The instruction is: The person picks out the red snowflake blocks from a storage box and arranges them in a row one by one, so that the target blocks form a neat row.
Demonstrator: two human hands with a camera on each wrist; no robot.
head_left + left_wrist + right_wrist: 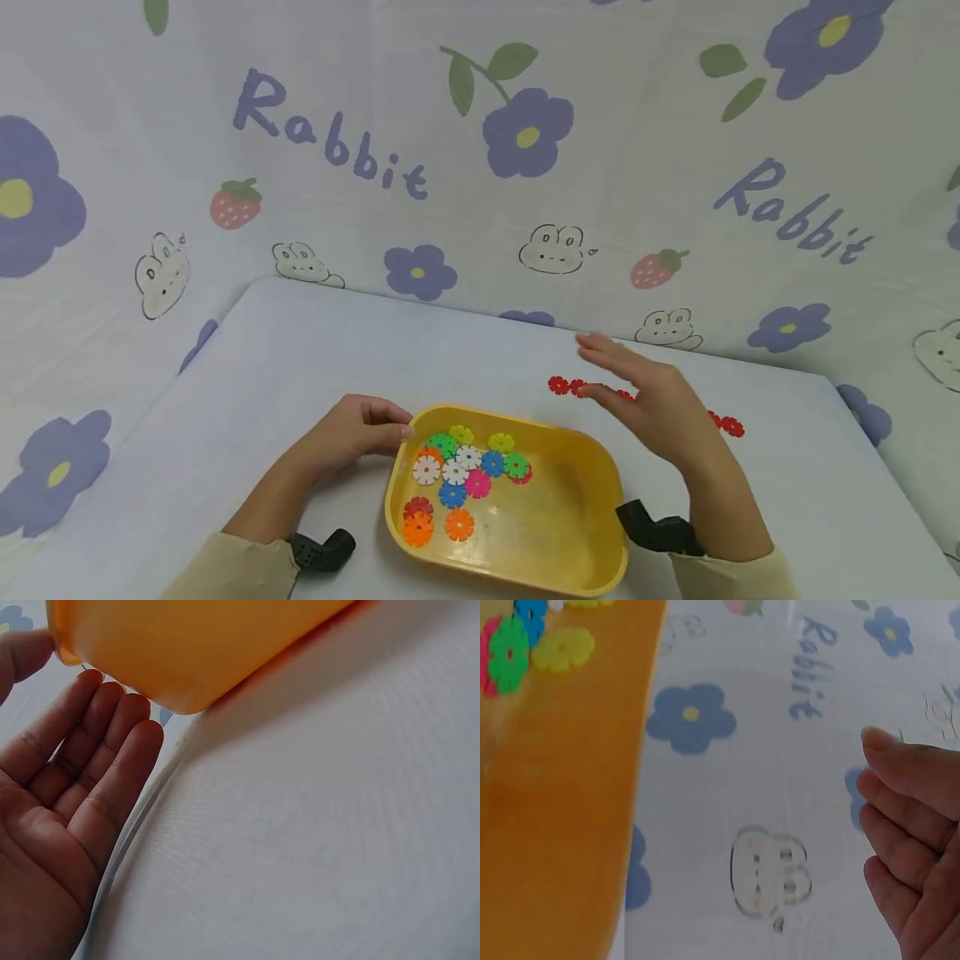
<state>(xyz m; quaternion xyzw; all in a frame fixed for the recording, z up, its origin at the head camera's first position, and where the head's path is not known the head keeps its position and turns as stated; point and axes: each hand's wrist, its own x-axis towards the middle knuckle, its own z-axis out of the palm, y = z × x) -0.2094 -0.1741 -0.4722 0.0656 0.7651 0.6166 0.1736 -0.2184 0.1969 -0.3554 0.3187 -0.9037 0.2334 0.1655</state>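
A yellow plastic tray (555, 521) stands on the white table, holding several notched flower-shaped discs in orange, white, blue, green, yellow and pink, mostly in its left half. My left hand (348, 437) holds the tray's far left corner, thumb at the rim and the other fingers along the outer wall. Beyond the tray on the right, my right hand (656, 404) is raised with fingers extended and thumb apart, nothing between them. It overlaps a row of red flower-shaped discs (558, 385) on the table, hiding the middle of the row. In the right wrist view, the right hand (919, 825) shows its fingers loosely bent.
Behind the table hangs a white cloth (465, 208) printed with purple flowers, rabbits, strawberries and lettering. Black wrist devices sit on both forearms, the right one (660, 529) overlapping the tray's right edge in the head view.
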